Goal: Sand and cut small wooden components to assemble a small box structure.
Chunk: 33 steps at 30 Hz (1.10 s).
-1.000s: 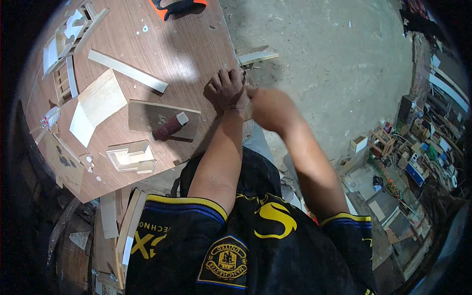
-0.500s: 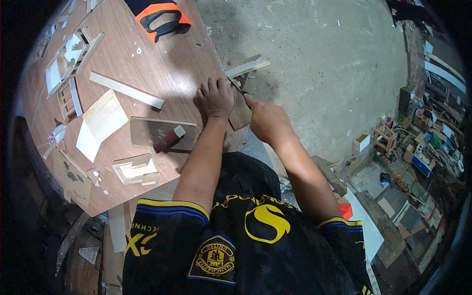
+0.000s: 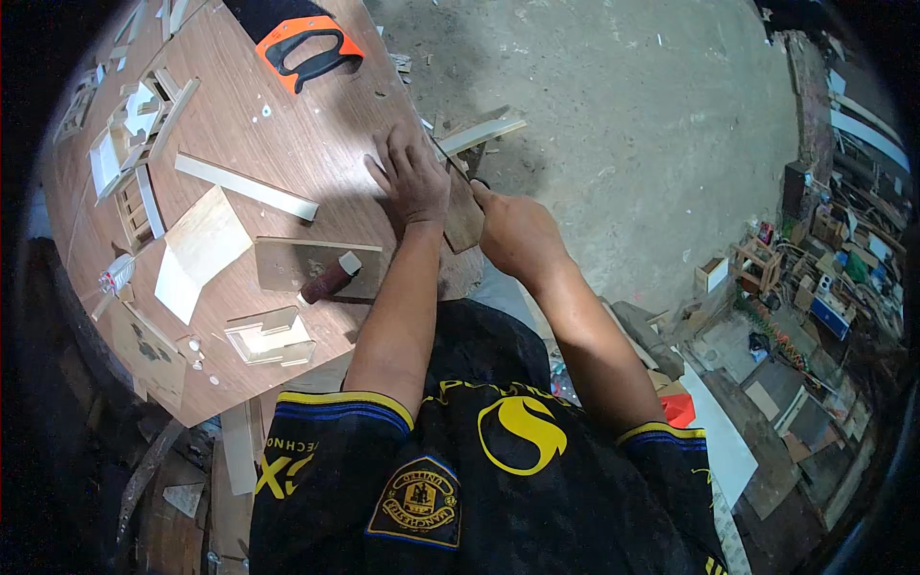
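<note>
My left hand (image 3: 418,180) lies at the table's right edge with fingers spread, pressing down beside a brown piece of wooden board (image 3: 466,222). That piece juts over the edge between my two hands. My right hand (image 3: 517,230) is a closed fist just right of the board. From it a tool with a thin dark blade (image 3: 454,165) points up and left along the board's edge. My fingers hide most of its handle, so its exact kind cannot be told.
On the wood-grain table (image 3: 335,115) lie a handsaw with orange-and-black handle (image 3: 309,53), a pale wood strip (image 3: 247,186), a flat board (image 3: 287,264), a dark red bottle (image 3: 330,279) and small wooden models (image 3: 271,335). Offcuts (image 3: 484,132) lie beyond the edge; clutter (image 3: 824,278) at right.
My left hand's fingers have spread wider, the thumb side moving away to the left. My right fist has shifted slightly left, still gripping the tool.
</note>
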### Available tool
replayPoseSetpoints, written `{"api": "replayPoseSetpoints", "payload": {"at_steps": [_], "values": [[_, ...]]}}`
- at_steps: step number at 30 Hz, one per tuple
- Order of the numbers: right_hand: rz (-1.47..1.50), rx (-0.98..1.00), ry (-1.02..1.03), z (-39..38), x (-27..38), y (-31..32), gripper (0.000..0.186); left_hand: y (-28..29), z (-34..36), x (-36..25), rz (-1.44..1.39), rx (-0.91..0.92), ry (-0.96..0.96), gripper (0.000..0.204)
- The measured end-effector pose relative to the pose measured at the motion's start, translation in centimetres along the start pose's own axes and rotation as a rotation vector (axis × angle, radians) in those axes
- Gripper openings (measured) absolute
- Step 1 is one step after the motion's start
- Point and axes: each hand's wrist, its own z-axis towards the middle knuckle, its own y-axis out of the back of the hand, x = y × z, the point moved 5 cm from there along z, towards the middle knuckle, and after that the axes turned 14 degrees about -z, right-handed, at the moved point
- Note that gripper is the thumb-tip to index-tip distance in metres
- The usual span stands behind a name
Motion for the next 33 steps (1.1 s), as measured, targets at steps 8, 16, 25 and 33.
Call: {"api": "replayPoseSetpoints", "payload": {"at_steps": [8, 16, 25, 33], "values": [[0.023, -0.063, 0.022, 1.2, 0.6, 0.8, 0.049, -1.2, 1.5, 1.1, 0.105, 0.062, 0.116, 0.040], [0.001, -0.040, 0.022, 1.4, 0.8, 0.5, 0.051, -1.0, 1.8, 1.3, 0.068, 0.008, 0.036, 0.030], [-0.007, -0.006, 0.021, 2.2, 1.6, 1.0, 0.047, -1.5, 2.1, 1.8, 0.126, 0.084, 0.018, 0.029], [-0.033, -0.014, 0.037, 3.3, 2.2, 1.1, 0.039, -1.6, 2.6, 1.7, 0.037, 0.100, -0.030, 0.039]]}}
